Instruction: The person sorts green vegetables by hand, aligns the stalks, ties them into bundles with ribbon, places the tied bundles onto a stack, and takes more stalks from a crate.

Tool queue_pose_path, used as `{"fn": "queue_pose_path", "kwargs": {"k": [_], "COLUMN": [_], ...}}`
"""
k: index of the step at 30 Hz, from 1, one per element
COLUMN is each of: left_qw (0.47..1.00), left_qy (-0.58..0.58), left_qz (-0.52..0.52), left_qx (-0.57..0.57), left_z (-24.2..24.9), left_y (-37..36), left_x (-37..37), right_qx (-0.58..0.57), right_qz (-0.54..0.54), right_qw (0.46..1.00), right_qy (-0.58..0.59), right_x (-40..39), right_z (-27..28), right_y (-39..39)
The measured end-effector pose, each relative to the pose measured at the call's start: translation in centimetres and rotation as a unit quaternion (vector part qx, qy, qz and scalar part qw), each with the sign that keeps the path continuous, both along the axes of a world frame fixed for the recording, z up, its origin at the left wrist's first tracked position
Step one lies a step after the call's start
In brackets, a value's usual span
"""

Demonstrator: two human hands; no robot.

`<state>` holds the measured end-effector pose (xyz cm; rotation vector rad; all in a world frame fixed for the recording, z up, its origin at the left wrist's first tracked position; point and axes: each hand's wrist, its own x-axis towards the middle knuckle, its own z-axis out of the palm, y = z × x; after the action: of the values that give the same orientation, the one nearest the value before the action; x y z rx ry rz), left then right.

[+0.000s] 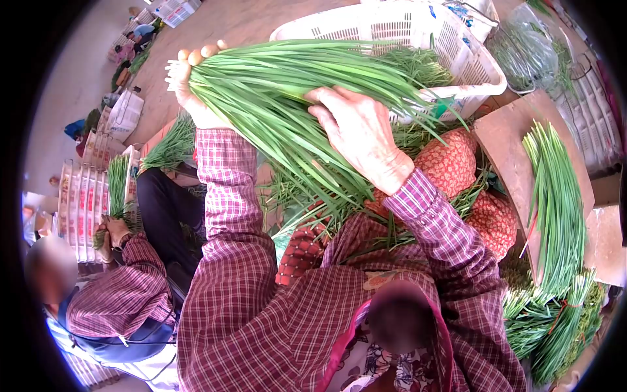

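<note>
Bare floor stretches behind a busy sorting spot. Fingers of the left hand (192, 81) wrap tight around the pale stem ends of a bunch of chives (287, 91), while the right hand (362, 134) lies spread on the leaves. White basket (457, 59) sits at one o'clock, bundled chives (555, 215) at four, another worker (117, 300) at eight.

The bunch of chives (287, 98) was bright green along its leaves and pale whitish at the cut ends, and the basket (418, 32) behind it was white with a slotted pattern. The sleeves (228, 189) were a maroon-and-white check, and the patterned cloth (450, 163) was orange-red with small pale dots. Bundled chives (555, 202) lay green on a brown board (506, 140).
</note>
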<state>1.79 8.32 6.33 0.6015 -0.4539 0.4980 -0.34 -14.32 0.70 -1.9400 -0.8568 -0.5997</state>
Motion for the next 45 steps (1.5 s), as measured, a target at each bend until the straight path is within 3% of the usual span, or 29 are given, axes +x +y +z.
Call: {"fn": "queue_pose_path", "kwargs": {"k": [4, 5, 14, 20, 22, 28, 35, 37, 38, 40, 41, 42, 45], "left_qw": [1.000, 1.000, 1.000, 1.000, 0.999, 0.985, 0.994, 0.996, 0.996, 0.996, 0.995, 0.995, 0.993], "left_qy": [0.004, 0.000, 0.002, 0.014, 0.029, 0.032, 0.068, 0.062, 0.062, 0.062, 0.073, 0.074, 0.106], "left_qz": [-0.011, -0.018, -0.024, -0.023, -0.016, -0.017, 0.021, 0.014, 0.021, 0.035, 0.043, 0.043, 0.044], "left_qx": [-0.006, -0.005, -0.014, 0.000, 0.000, 0.166, 0.085, 0.063, 0.061, 0.059, 0.055, 0.055, 0.042], "left_z": [-0.4, -0.5, -1.3, -0.8, -0.8, -1.1, 0.2, 0.1, 0.0, -0.1, -0.1, -0.1, 0.2], "left_y": [0.1, 0.1, -1.0, -1.6, -1.6, 0.2, 3.4, 3.6, 3.8, 4.1, 4.1, 3.9, 2.8], "left_x": [0.4, 0.5, 0.2, -0.2, -0.2, 1.0, 0.0, 0.0, 0.2, 0.6, 0.9, 0.9, 0.8], "right_qx": [0.044, 0.041, -0.008, 0.071, 0.037, -0.040, -0.106, -0.178, -0.178, -0.032, 0.014, -0.014, 0.027], "right_qz": [0.000, -0.015, -0.040, -0.003, 0.023, 0.101, 0.137, 0.068, 0.067, 0.119, 0.138, 0.151, 0.207], "right_qw": [0.998, 0.999, 0.999, 0.995, 0.992, 0.980, 0.945, 0.968, 0.968, 0.981, 0.970, 0.958, 0.970], "right_qy": [0.052, -0.015, -0.025, 0.075, 0.121, 0.169, 0.276, 0.163, 0.164, 0.149, 0.199, 0.245, 0.124], "right_x": [0.2, 0.6, 0.7, 0.9, 1.1, 2.2, 2.5, 1.8, 1.3, 0.1, -1.0, -2.2, -3.0], "right_z": [0.6, 0.5, 0.6, 1.2, 1.2, 1.6, 0.5, 0.6, 0.9, 2.0, 2.8, 4.4, 2.2], "right_y": [0.1, 0.0, 0.7, 0.3, -0.1, -2.7, -11.5, -12.3, -12.0, -10.3, -9.5, -9.1, -6.6]}}
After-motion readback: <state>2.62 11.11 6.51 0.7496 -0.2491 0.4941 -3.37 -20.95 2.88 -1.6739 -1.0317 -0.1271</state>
